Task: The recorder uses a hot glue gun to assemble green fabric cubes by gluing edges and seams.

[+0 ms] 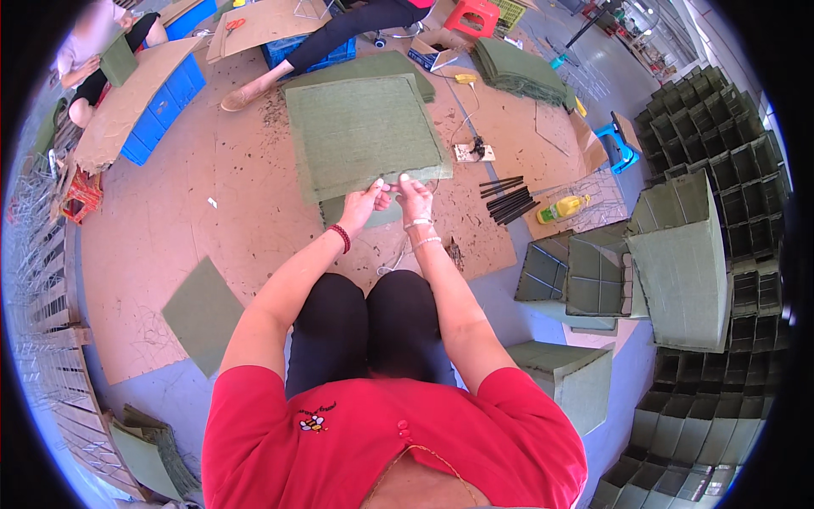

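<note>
Fingers close together at near edge of green sheet

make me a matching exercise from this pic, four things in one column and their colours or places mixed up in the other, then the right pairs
Things:
1. large square panel
2. bottle
3. thin sticks
4. plastic stool at the top edge

Colours or places:
A. black, grouped to the right of the panel
B. red
C. in front of the person, its near edge by the left hand and right hand
D. mostly yellow

Right pairs: 1-C, 2-D, 3-A, 4-B
</note>
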A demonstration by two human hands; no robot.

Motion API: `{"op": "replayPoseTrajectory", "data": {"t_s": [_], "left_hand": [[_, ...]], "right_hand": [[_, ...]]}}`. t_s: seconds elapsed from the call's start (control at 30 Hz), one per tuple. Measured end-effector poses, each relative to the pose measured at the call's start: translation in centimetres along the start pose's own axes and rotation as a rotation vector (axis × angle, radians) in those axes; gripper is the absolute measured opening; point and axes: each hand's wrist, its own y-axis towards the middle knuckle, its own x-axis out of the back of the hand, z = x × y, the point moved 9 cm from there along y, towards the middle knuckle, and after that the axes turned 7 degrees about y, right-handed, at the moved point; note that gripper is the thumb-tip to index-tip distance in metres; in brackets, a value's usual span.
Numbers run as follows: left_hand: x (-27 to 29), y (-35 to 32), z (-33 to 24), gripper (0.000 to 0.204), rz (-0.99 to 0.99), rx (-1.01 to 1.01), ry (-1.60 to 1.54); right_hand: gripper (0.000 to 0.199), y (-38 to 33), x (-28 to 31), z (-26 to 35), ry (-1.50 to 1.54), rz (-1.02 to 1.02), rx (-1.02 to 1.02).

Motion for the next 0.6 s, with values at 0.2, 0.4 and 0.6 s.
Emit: {"op": "replayPoseTrajectory", "data": {"t_s": [0.2,0.4,0.6], "left_hand": [[-0.9,-0.9,-1.0,0.040,0.100,0.037,-0.035],[1.9,-2.7,-1.2,0.043,0.064,0.077,-0.097],[1.6,-2.2,-1.4,0.037,0.045,0.042,-0.017]], "right_hand": [[0.014,0.6,1.1,1.2,-0.039,-0.075,0.083],[0.010,-0.3,0.0,-0.1,0.031,-0.007,0.046],[0.009,-0.4,-2.2,-2.7,-0.112,0.132,-0.021]]}}
